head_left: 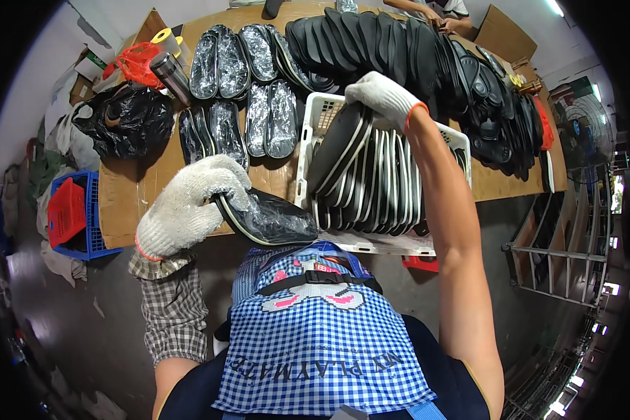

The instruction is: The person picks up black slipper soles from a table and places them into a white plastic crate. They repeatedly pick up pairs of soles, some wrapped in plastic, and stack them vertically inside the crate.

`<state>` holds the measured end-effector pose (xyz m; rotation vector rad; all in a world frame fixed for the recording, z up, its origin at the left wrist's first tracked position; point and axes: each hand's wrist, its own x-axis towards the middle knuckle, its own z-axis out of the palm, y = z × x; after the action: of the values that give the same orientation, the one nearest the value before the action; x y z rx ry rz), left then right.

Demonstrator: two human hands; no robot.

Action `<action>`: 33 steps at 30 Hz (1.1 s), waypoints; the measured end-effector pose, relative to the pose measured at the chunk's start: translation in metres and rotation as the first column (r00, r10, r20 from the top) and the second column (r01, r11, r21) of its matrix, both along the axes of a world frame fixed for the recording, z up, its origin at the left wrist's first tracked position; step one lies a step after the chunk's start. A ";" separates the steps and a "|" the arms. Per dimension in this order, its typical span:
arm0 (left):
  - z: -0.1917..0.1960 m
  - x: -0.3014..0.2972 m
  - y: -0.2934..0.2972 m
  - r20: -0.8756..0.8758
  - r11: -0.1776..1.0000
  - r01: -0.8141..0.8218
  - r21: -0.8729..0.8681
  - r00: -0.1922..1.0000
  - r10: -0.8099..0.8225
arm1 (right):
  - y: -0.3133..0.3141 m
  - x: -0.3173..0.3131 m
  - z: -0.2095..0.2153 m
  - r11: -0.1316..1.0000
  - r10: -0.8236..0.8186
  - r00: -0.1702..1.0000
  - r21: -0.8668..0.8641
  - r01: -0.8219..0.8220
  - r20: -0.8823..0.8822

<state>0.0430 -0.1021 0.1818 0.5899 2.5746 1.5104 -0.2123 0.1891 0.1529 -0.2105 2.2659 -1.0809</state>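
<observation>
My left hand (192, 199), in a white knit glove, is closed on the end of a black shoe sole (276, 218) with a pale edge and a glossy, plastic-like surface. It is held near the table's front edge, just left of a white plastic crate (303, 157). Inside the crate, black soles (381, 185) with pale edges stand packed in a row. My right hand (383, 96), also gloved, grips the upper end of a dark sole (337, 148) that leans at the crate's left side. Its fingertips are partly hidden behind the glove.
Shiny wrapped soles (218, 63) lie beyond the crate's left side. A long row of black soles (360, 45) curves along the back. A metal flask (170, 78) and black bag (122, 119) sit at left. Another person's hands (451, 24) are at the far edge.
</observation>
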 end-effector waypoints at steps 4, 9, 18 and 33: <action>0.003 0.002 0.002 0.003 0.999 -0.011 -0.033 1.000 0.011 | -0.015 -0.036 -0.032 0.968 0.249 0.966 0.042 -0.247 -0.069; 0.008 -0.007 0.011 -0.011 0.999 0.022 -0.037 1.000 -0.023 | -0.022 -0.043 -0.067 0.980 0.161 0.986 0.109 -0.164 0.035; 0.005 -0.002 0.009 -0.029 0.995 0.004 -0.099 1.000 -0.007 | -0.047 0.046 -0.075 0.903 0.359 0.589 0.429 -0.023 -0.724; 0.035 0.008 -0.002 0.027 0.964 -0.267 0.010 0.963 0.267 | -0.015 0.114 -0.098 0.776 0.626 0.299 0.537 -0.332 -0.720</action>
<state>0.0510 -0.1045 0.2167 0.2275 2.7149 1.5984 -0.0978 0.1739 0.0552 -1.5846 2.8386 -0.2191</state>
